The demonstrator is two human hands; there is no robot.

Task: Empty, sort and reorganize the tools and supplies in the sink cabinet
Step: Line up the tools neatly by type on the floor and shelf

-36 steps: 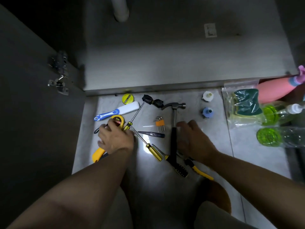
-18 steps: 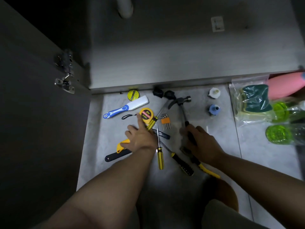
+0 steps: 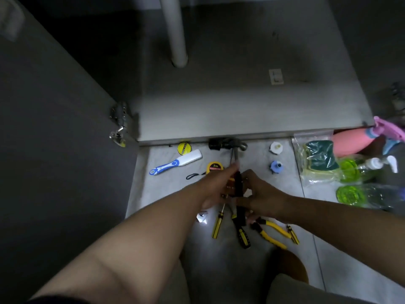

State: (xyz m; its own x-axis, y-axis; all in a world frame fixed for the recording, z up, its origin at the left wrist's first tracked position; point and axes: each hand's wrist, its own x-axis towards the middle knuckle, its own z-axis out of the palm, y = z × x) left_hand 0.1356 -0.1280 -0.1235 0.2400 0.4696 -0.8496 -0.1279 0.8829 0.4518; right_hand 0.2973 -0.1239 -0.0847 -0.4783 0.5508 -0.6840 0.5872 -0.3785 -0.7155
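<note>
Sorting by kind mid-frame, it seems, your right hand (image 3: pixel 263 199) pinches the hammer (image 3: pixel 238 184); your left hand's (image 3: pixel 215 187) hold is unclear.

Cabinet floor (image 3: pixel 241 102): wide bare surface, open across its front.
Pipe (image 3: pixel 175 36): stands at the back left, with room to its right.
Door (image 3: pixel 54 128): swung open, walling off the left side.
Cabinet lip (image 3: pixel 274 133): tape roll (image 3: pixel 184 147) and hammer (image 3: pixel 235 153) lie against it.
Right tiles (image 3: pixel 350 249): sponge bag (image 3: pixel 315 159) and bottles (image 3: pixel 350 170) crowd the far end.
Middle gap: bare tile between hammer and two caps (image 3: pixel 276 147).
</note>
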